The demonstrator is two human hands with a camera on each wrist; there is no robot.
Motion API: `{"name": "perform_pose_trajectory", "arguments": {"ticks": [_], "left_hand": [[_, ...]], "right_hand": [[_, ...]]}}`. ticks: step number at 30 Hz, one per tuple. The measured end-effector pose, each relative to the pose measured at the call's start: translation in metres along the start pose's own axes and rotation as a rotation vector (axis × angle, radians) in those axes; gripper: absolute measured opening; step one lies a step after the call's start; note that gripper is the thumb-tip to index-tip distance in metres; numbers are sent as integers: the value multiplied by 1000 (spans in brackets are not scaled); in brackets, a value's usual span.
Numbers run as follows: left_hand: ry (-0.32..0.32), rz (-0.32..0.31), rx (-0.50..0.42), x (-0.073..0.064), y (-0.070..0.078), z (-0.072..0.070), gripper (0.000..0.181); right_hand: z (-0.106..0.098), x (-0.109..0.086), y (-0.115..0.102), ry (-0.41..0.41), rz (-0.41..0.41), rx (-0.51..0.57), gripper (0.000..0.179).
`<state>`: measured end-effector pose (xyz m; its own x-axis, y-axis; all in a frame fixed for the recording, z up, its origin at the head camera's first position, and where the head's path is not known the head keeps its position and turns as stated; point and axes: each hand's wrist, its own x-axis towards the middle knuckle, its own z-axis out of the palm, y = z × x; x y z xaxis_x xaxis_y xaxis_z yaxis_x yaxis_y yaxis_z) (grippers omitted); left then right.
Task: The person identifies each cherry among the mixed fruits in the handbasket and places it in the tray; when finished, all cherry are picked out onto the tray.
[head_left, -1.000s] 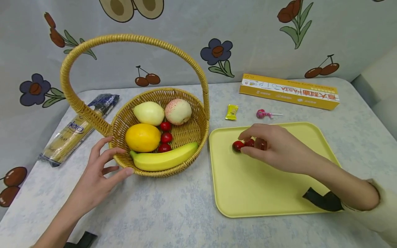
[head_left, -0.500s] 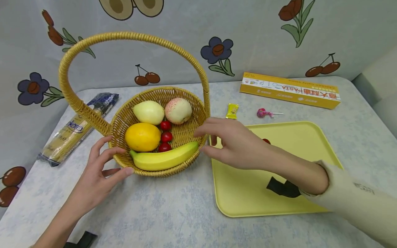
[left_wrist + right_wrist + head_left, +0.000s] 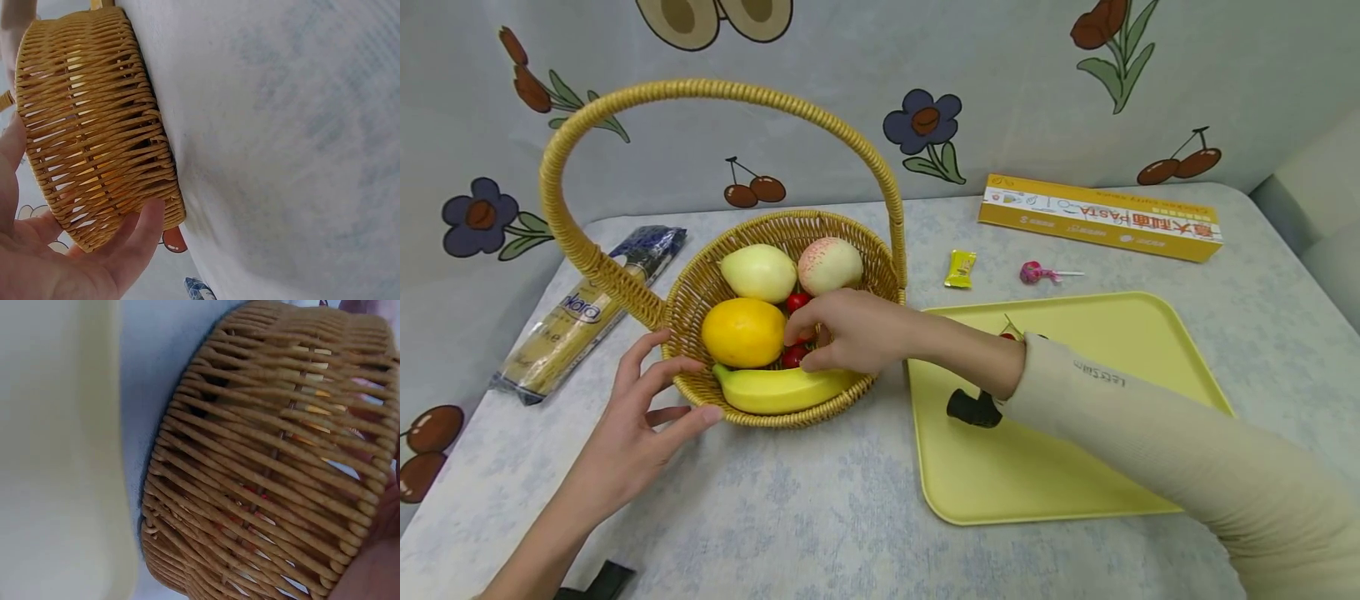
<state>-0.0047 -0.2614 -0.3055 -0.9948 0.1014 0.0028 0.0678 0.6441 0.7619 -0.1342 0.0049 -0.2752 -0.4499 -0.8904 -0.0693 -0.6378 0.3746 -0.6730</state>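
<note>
A wicker basket with a tall handle holds a banana, a lemon-like yellow fruit, a pale green pear-like fruit, a peach and red cherries. My left hand rests at the basket's left front, its fingers spread along the rim and outer wall. In the left wrist view a fingertip touches the weave. My right hand reaches inside over the cherries, index finger and thumb bent around them. I cannot tell whether it grips one.
A yellow tray lies right of the basket, under my right forearm, with a stemmed cherry partly hidden. Behind it are a yellow candy, a lollipop and a pasta box. A spaghetti packet lies at left.
My right hand has moved left from the cherries on the tray, across the basket's right rim, to the cherries inside the basket. My left hand has stayed at the basket.
</note>
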Motion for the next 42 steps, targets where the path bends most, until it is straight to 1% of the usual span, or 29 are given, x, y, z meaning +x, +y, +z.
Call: {"name": "perform_pose_trajectory", "arguments": {"ticks": [2, 4, 6, 9, 11, 14, 21, 28, 30, 32, 38, 42], "left_hand": [[-4, 1, -3, 0, 0, 0, 40], [-5, 1, -4, 0, -1, 0, 40], [-4, 2, -4, -1, -1, 0, 40], [1, 8, -1, -1, -1, 0, 40], [3, 12, -1, -1, -1, 0, 40], [5, 15, 0, -1, -1, 0, 40], [5, 7, -1, -2, -1, 0, 39], [4, 12, 6, -1, 0, 1, 40], [3, 10, 7, -1, 0, 1, 40], [4, 8, 10, -1, 0, 1, 40], [8, 17, 14, -1, -2, 0, 40], [11, 21, 9, -1, -3, 1, 39]], "right_hand": [[0, 6, 3, -49, -17, 60, 31], [0, 10, 6, -95, -41, 86, 32], [-1, 12, 7, -144, -58, 82, 32], [0, 15, 8, -218, -69, 37, 32], [2, 16, 8, -252, -63, 5, 32], [3, 17, 6, -265, -43, -31, 33], [6, 18, 3, -252, 2, -81, 42], [6, 16, 1, -292, 56, -121, 55], [7, 16, 1, -281, 50, -122, 55], [7, 15, 2, -244, 31, -115, 53], [9, 12, 4, -57, -62, -70, 34], [11, 8, 3, 34, -102, -63, 26]]}}
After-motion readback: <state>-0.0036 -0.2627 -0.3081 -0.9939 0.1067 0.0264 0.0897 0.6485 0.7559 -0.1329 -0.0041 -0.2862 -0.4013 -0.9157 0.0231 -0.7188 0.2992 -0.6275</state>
